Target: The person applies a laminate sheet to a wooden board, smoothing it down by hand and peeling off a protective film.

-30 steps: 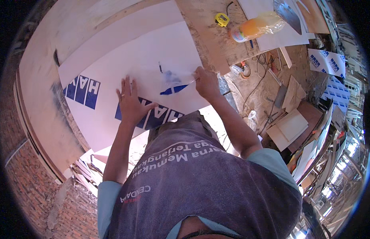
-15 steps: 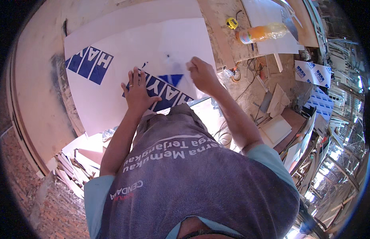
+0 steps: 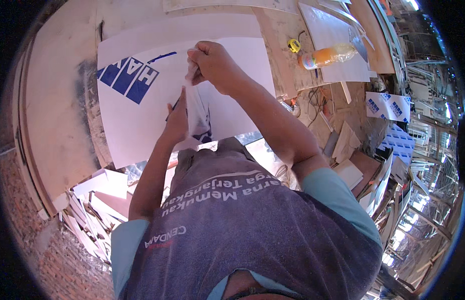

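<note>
A white sheet with blue printed blocks lies on the workbench in front of me. My right hand is closed in a fist on thin protective film, which is lifted and folded up off the sheet's right part. From that fist the crumpled film runs down toward the near edge, its blue print showing in the folds. Beside the film, my left hand is turned on edge with its fingers stretched out. It is right against the film or the sheet; which one it touches is hidden.
To the right on the bench are a yellow tape measure and a bottle of orange liquid lying on another white panel. Cables and board offcuts lie at the right. More scrap strips are piled at the lower left.
My right hand has moved left and farther away, pulling the film up from the sheet's right side. My left hand has turned from lying flat to standing on edge.
</note>
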`<state>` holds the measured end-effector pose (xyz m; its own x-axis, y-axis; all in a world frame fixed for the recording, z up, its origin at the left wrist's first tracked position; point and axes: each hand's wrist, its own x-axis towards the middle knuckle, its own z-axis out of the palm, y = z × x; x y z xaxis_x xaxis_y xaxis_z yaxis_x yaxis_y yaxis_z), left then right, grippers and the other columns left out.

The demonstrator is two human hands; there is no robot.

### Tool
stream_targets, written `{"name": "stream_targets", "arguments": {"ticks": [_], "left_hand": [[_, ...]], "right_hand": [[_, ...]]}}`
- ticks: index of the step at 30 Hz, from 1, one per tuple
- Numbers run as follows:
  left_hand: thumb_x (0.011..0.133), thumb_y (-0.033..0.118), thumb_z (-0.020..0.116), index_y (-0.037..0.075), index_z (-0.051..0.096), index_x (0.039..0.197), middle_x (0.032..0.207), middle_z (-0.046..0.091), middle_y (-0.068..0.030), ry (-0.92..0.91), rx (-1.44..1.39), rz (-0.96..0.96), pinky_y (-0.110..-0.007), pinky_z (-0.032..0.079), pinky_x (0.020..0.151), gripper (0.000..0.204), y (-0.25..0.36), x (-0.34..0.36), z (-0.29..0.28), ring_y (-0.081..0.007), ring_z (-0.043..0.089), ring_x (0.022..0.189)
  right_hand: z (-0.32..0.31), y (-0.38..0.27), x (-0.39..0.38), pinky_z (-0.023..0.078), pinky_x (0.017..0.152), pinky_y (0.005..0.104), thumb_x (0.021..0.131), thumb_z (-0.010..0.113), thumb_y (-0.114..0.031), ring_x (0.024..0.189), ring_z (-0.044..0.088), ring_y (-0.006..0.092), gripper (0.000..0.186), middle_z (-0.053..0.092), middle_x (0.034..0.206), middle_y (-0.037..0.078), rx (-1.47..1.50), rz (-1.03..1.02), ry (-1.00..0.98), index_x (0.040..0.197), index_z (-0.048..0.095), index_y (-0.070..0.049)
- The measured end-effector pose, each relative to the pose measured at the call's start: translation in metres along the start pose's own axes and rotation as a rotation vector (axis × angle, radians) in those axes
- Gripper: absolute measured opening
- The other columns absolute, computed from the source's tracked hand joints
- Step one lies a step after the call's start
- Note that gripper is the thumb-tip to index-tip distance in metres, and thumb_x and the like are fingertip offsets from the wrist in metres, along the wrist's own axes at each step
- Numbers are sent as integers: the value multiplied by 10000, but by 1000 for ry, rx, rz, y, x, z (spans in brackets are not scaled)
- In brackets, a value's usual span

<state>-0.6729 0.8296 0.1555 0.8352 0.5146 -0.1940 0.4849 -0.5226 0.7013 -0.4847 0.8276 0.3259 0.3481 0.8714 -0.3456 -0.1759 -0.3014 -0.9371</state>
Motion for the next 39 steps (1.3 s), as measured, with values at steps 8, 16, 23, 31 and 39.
{"name": "stream_targets", "arguments": {"ticks": [8,16,23,31,39], "left_hand": [[773,223,838,-16,460,1357,1301,574,-181,545,-357,192,-380,454,1035,736,-8,34,21,-295,560,1212],[1012,253,584,47,549,1236,1067,663,-60,533,-1263,-44,-328,528,725,307,14,91,30,-188,650,862],[708,535,843,-12,548,1252,1134,697,-205,419,-168,-496,-419,541,891,825,90,144,-14,-354,678,1077],[797,280,738,-18,665,1164,1151,688,-236,82,252,-510,-440,529,928,479,38,154,6,-379,660,1091],[801,251,725,-34,671,1132,1058,650,-206,262,63,-284,-464,517,881,440,36,147,18,-381,640,1036]], "right_hand": [[28,44,-19,570,716,394,946,572,-184,766,700,308,209,677,837,155,-604,-272,-107,862,590,6],[-75,74,-33,515,875,425,852,748,-250,979,652,333,302,699,999,157,-764,-448,-19,1076,707,-50],[-155,158,60,501,921,483,867,717,-264,1063,611,400,362,645,1096,223,-1006,-298,432,1166,655,-70],[-121,113,145,541,904,470,881,706,-413,1013,682,412,492,708,1004,262,-850,212,216,1020,678,58],[-123,149,175,543,852,489,905,652,-381,915,686,418,379,716,888,197,-826,-13,430,895,711,-7]]}}
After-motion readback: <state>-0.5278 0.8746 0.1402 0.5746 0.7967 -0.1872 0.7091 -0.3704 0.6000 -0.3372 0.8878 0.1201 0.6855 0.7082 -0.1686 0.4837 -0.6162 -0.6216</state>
